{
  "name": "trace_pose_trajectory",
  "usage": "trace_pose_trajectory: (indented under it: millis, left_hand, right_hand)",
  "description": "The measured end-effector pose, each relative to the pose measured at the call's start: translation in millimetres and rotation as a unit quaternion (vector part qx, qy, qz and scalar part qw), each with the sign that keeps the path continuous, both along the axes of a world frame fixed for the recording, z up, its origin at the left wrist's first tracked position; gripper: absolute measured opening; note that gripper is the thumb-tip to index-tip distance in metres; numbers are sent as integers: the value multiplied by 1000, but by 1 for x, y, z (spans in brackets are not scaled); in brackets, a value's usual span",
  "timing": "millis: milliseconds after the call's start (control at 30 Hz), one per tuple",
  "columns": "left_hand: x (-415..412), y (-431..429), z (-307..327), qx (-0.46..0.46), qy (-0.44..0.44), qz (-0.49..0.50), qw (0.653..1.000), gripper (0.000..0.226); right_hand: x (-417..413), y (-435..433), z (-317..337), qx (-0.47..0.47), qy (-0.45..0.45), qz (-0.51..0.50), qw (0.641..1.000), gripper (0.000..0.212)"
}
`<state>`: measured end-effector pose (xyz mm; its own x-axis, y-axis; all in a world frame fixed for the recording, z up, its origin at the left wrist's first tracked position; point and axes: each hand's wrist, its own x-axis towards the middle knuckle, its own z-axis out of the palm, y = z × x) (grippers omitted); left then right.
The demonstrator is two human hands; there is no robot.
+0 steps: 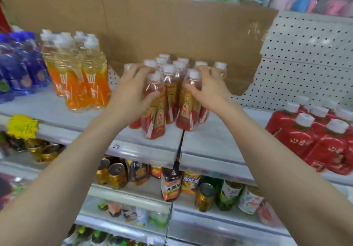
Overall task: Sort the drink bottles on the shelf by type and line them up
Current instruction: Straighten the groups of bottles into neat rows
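A cluster of white-capped bottles with red-and-gold labels (172, 91) stands mid-shelf on the grey shelf board (210, 137). My left hand (131, 95) grips the front-left bottle (153, 119) at its shoulder, thumb across its front. My right hand (207, 91) grips the front-right bottle (188, 110) near its neck. Left of the cluster stand yellow-orange bottles (80, 77), and purple bottles (17, 68) at the far left. Red-labelled bottles (321, 140) stand at the right.
A brown cardboard sheet (172, 26) leans against the white pegboard (305, 64) behind the bottles. The shelf below holds gold cans (114, 175), a dark carton (171, 186) and green bottles (227, 194). A yellow price tag (22, 126) hangs on the shelf edge.
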<state>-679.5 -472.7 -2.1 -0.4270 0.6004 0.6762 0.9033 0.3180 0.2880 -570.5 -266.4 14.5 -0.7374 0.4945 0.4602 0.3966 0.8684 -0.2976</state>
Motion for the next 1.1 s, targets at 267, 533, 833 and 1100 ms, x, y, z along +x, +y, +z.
trace_pose_trajectory:
  millis: [267, 533, 833, 1100]
  left_hand:
    - [-5, -2, -10, 7, -58, -35, 998, 65]
    - [-13, 5, -3, 16, -250, -231, 940, 60]
    - [-21, 21, -14, 41, -215, -242, 945, 63]
    - [-24, 19, -15, 29, -110, -195, 974, 64]
  right_hand:
    - [9, -11, 3, -30, 44, 18, 998, 59]
    - [43, -10, 14, -207, -5, 168, 964, 58]
    - [42, -18, -5, -159, 52, 164, 972, 69]
    - [39, 6, 1, -245, 107, 157, 951, 56]
